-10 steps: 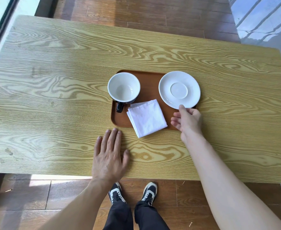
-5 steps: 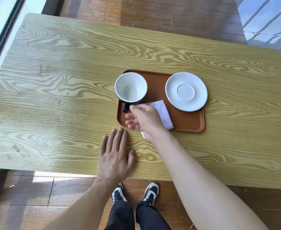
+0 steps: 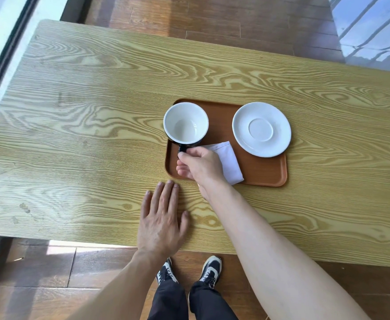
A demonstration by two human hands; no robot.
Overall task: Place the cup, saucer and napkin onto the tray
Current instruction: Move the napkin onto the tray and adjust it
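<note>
Nearest to us, our two shoes [image 3: 189, 270] stand on the brown plank floor [image 3: 51, 269] below the table edge. Our left hand [image 3: 160, 219] lies flat on the light wood-grain table [image 3: 85, 135], palm down, fingers extended and close together, thumb out to the side, holding nothing; its fingertips stop just short of the tray's near-left corner. Our right hand [image 3: 199, 165] reaches over the near-left part of the brown tray [image 3: 263, 172], thumb and forefinger pinching the dark handle of the cup [image 3: 186, 126]; the remaining fingers curl underneath. The cup stands upright in the tray's far-left corner, white inside, dark outside, empty, its rim overhanging the tray edge. The folded white napkin [image 3: 229, 161] lies on the tray just right of this hand, partly covered by the wrist. Farther right, the white saucer [image 3: 261, 129] rests on the tray's far-right corner, empty, apart from the cup.
</note>
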